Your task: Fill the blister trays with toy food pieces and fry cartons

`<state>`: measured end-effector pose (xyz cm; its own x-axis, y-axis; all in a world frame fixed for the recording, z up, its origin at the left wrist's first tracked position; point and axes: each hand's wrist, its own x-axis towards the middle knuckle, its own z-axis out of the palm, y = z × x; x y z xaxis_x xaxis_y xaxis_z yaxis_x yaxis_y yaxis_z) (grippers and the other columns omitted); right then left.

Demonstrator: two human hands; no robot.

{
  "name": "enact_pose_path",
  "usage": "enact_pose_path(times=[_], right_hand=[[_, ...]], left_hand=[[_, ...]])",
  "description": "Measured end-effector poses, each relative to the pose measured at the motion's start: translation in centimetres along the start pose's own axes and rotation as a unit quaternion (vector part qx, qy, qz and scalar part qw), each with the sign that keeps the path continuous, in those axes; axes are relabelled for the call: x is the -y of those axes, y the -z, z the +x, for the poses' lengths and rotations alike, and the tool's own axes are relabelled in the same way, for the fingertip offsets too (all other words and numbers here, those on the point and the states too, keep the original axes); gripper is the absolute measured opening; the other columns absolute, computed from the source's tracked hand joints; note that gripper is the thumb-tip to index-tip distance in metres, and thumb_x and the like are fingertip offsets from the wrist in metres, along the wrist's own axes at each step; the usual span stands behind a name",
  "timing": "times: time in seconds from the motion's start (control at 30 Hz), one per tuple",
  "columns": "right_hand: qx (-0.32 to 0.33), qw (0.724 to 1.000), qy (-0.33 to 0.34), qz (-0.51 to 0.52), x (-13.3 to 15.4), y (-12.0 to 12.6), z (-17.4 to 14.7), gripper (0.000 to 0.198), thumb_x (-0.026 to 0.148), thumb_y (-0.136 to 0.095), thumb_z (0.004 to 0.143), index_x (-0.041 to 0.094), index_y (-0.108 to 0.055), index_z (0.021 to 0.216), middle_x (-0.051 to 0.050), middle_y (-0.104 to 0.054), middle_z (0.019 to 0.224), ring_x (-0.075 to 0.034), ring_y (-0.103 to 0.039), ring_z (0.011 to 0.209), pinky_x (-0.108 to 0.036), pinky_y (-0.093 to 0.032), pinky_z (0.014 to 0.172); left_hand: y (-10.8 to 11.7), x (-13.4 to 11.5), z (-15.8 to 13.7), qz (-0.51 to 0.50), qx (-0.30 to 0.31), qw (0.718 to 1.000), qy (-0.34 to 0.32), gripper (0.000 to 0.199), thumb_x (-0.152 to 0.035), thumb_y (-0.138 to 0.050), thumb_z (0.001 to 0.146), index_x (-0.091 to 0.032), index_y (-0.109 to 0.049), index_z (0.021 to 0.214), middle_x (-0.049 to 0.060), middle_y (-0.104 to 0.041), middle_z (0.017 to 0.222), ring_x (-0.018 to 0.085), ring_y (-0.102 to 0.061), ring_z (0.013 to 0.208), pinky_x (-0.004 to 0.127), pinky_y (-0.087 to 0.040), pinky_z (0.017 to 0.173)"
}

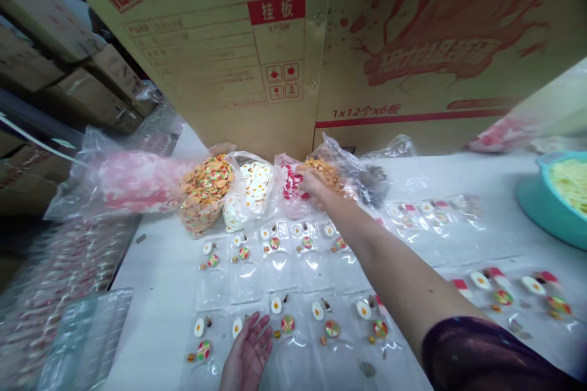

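Observation:
My left hand (248,345) is palm up over the near row of clear plastic trays (298,357), fingers stretched out and nothing in it. Each tray near it carries small toy pieces: a fried egg (276,305), a pizza (287,324), a tiny burger (277,335) and a dark brown bottle-like piece (286,298). Reaching forward, my right hand (312,182) is at the mouth of a bag of red and white pieces (292,183); its fingertips are hidden there. Beside that bag stand a bag of fried eggs (257,186), a bag of pizzas (208,186) and a bag of orange-brown pieces (326,171).
Large cardboard cartons (220,73) wall off the back of the white table (158,263). A pink-filled bag (137,180) lies left. At right are a turquoise basin (541,195) of pale yellow pieces and more filled trays (513,299). Stacked clear trays (85,339) sit lower left.

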<state>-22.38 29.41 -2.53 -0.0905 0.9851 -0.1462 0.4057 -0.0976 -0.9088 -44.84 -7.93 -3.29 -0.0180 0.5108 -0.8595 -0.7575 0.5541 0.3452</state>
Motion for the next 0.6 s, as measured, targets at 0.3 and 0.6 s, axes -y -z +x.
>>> enact_pose_path(times=[0.3,0.6], right_hand=[[-0.037,0.989,0.002,0.143,1.3,3.2,-2.7,0.049,0.015,-0.064,0.055,0.015,-0.058,0.104,-0.003,-0.062,0.087,-0.01,-0.056,0.062,-0.027,-0.049,0.063],[0.075,0.904,-0.063,0.417,3.1,4.4,-6.0,0.043,0.016,-0.068,0.058,0.022,-0.053,0.098,0.004,-0.06,0.073,-0.009,-0.057,0.064,-0.029,-0.052,0.067]], left_hand=[[-4.8,0.5,-0.8,0.015,0.063,0.998,-0.005,0.032,-0.024,-0.055,0.076,-0.018,-0.056,0.107,0.01,-0.061,0.107,0.019,-0.061,0.088,0.034,-0.047,0.082],[-6.5,1.3,-1.7,0.015,0.103,0.995,-0.006,0.031,-0.026,-0.055,0.077,-0.018,-0.056,0.106,0.01,-0.061,0.107,0.018,-0.061,0.087,0.033,-0.047,0.081]])
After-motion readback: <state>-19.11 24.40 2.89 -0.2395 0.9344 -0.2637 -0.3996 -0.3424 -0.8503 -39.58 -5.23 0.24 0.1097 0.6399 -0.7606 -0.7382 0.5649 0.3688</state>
